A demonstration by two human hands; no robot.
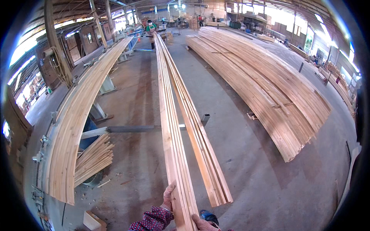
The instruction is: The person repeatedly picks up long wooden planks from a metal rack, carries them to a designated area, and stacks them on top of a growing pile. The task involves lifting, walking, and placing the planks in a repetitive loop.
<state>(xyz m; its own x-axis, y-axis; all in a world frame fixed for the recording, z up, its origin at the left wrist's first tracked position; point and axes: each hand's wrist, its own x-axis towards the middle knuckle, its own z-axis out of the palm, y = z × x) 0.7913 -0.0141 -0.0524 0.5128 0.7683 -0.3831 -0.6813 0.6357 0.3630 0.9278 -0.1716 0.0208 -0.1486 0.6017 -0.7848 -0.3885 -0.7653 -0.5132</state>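
A long bundle of wooden boards (174, 154) runs away from me, its near part between my hands. My left hand (168, 197), in a pinkish work glove, grips the bundle's left edge. On its right edge, close to the bottom of the view, is my right hand (204, 223), gloved too and partly cut off, its fingers pressed against the wood. A second bundle of boards (204, 165) lies just to the right, apart at the near end and converging with the first at the far end. There a person (151, 29) in a green top stands by the boards.
A metal support arm (135, 129) crosses under the bundles and ends in an upright stub (206, 118). On the left, boards (73, 134) lie along a clamping bench, with short sticks (94, 158) below. A wide lumber stack (262, 88) occupies the right. A wood block (93, 222) sits lower left.
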